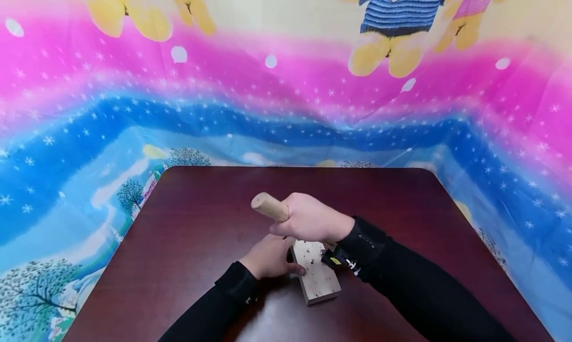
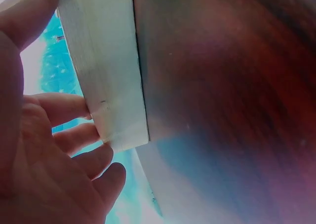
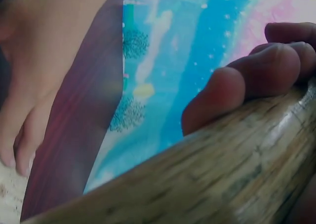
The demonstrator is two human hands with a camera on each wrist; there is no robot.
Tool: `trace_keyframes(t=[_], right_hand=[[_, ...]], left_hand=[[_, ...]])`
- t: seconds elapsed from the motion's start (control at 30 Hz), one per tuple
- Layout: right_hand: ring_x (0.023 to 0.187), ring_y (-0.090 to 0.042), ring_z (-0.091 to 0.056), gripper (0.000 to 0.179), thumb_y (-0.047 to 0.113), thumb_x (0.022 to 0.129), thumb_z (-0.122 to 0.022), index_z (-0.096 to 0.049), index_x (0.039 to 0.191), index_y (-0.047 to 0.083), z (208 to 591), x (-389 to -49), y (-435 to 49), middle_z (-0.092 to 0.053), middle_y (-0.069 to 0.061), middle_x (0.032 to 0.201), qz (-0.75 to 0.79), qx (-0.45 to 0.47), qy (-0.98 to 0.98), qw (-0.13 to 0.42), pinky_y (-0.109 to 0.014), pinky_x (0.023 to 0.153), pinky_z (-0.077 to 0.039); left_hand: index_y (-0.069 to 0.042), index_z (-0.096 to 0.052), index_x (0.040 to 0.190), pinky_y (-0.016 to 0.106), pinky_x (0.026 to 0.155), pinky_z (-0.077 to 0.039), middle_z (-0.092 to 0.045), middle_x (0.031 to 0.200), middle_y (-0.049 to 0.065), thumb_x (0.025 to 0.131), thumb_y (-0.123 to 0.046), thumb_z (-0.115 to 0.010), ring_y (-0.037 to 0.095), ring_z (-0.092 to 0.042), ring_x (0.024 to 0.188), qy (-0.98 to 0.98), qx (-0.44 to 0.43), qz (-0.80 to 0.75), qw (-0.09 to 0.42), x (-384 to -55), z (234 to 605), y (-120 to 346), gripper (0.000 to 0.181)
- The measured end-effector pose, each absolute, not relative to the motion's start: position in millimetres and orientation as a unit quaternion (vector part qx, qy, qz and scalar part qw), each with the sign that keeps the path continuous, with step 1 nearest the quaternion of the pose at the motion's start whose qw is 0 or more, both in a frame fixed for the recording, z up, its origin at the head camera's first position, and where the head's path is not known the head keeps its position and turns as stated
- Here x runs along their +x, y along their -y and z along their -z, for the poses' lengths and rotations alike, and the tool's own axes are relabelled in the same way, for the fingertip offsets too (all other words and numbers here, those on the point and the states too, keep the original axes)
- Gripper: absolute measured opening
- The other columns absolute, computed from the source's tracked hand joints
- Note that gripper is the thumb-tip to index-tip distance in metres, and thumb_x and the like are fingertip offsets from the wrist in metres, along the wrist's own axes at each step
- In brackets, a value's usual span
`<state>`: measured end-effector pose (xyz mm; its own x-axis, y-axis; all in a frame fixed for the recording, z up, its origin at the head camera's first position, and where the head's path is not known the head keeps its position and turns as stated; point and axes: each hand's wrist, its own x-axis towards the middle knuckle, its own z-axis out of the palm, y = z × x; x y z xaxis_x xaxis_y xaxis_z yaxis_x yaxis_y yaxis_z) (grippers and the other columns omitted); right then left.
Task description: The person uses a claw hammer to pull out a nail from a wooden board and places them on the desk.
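Note:
A pale wooden board [image 1: 318, 278] lies on the table, with several small nails and marks on its top. My left hand [image 1: 268, 257] holds the board at its left edge, thumb near the middle and bent fingers toward the far end. In the left wrist view, the fingertips [image 2: 101, 155] touch the board's side [image 2: 106, 76] near its corner. Above the far part of the board, my right hand [image 1: 310, 215] grips a thick round wooden handle [image 1: 270, 206]. One end sticks out to the left; the hand and wrist hide the other end, so the tool's kind is unclear.
The dark red-brown table [image 1: 201, 218] reaches back to a printed cloth backdrop [image 1: 277, 89] in pink and blue. A black wrist strap with a small camera [image 1: 337, 258] hangs under the right wrist, close beside the board.

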<state>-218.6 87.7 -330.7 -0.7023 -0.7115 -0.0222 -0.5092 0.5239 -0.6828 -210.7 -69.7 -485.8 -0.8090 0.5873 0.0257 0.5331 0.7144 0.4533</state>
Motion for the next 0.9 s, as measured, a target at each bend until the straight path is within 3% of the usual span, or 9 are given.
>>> trace_keyframes(t=[0.13, 0.33, 0.6, 0.8, 0.9], right_hand=[[0.054, -0.003, -0.036, 0.042, 0.022, 0.095, -0.074, -0.048, 0.062, 0.025, 332, -216, -74, -0.039, 0.014, 0.059, 0.303, -0.394, -0.853, 0.158, -0.019, 0.059, -0.033], [0.055, -0.003, -0.037, 0.044, 0.021, 0.096, -0.074, -0.048, 0.062, 0.024, 330, -215, -57, -0.039, 0.013, 0.061, 0.282, -0.421, -0.845, 0.169, -0.020, 0.061, -0.033], [0.061, -0.003, -0.042, 0.034, 0.025, 0.097, -0.075, -0.058, 0.067, 0.022, 335, -214, -41, -0.044, 0.013, 0.063, 0.264, -0.420, -0.850, 0.174, -0.020, 0.065, -0.037], [0.062, -0.004, -0.043, 0.042, 0.026, 0.098, -0.075, -0.053, 0.063, 0.023, 330, -209, -34, -0.044, 0.013, 0.064, 0.270, -0.428, -0.846, 0.166, -0.021, 0.065, -0.038], [0.062, -0.004, -0.041, 0.044, 0.025, 0.098, -0.075, -0.050, 0.062, 0.024, 329, -209, -32, -0.041, 0.012, 0.063, 0.268, -0.432, -0.845, 0.166, -0.021, 0.065, -0.036]], left_hand=[[-0.012, -0.069, 0.141, 0.043, 0.119, -0.052, -0.073, 0.144, 0.003, 0.084, -0.044, -0.094, 0.020, -0.065, 0.137, -0.919, 0.278, -0.262, 0.101, -207, 485, 69, 0.070], [-0.002, -0.069, 0.136, 0.043, 0.115, -0.053, -0.075, 0.138, 0.009, 0.086, -0.047, -0.090, 0.023, -0.067, 0.130, -0.918, 0.261, -0.273, 0.124, -204, 481, 70, 0.070], [0.001, -0.069, 0.137, 0.039, 0.113, -0.055, -0.076, 0.134, 0.010, 0.085, -0.047, -0.088, 0.022, -0.068, 0.124, -0.919, 0.268, -0.268, 0.109, -203, 482, 72, 0.073], [-0.004, -0.068, 0.141, 0.035, 0.112, -0.055, -0.075, 0.135, 0.005, 0.088, -0.043, -0.087, 0.019, -0.068, 0.123, -0.906, 0.308, -0.271, 0.104, -206, 483, 73, 0.069], [-0.005, -0.073, 0.133, 0.031, 0.106, -0.058, -0.078, 0.126, 0.005, 0.089, -0.042, -0.086, 0.017, -0.070, 0.115, -0.897, 0.332, -0.277, 0.093, -208, 484, 73, 0.059]])
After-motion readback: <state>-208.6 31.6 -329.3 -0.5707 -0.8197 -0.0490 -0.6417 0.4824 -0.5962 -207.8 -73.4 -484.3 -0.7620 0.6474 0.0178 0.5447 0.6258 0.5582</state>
